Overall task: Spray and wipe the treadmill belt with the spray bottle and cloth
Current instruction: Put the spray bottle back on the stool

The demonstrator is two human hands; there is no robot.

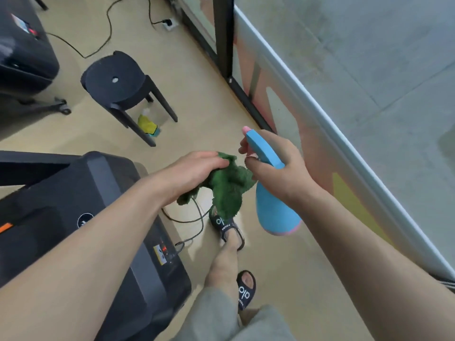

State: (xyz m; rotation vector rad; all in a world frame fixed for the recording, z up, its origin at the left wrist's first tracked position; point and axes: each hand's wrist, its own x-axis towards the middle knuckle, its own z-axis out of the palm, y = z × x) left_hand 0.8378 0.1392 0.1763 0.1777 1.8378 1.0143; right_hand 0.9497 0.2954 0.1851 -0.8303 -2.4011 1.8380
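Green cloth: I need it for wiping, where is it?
The green cloth hangs from the left hand at centre frame, beside the blue spray bottle in the right hand.

Treadmill (103, 217) cut off at left and bottom edges, belt unseen; spray bottle (273, 207) neck hidden under fingers (261, 168).

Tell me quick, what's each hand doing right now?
Left hand: closed, gripping the green cloth.
Right hand: closed around the neck of the blue spray bottle.
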